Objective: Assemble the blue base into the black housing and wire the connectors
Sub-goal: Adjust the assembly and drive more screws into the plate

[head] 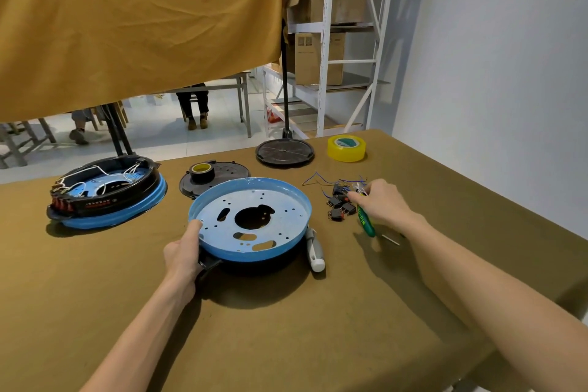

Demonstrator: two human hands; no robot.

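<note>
1. A round blue metal base [254,216] with a perforated grey floor sits in a black plastic housing [210,262] at the middle of the brown-covered table [286,328].
2. The left hand [183,253] grips the base's near-left rim, thumb over the edge.
3. The right hand [380,204], fingers curled, holds a green-handled screwdriver [364,219] and reaches into small black rocker switches with thin blue wires [342,200].
4. A white-handled tool [315,251] lies just beside the base.

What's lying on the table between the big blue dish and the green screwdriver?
In the head view, a white-handled tool lies beside the blue base, with black switches farther back. Bare brown table separates them from the green screwdriver.
</note>
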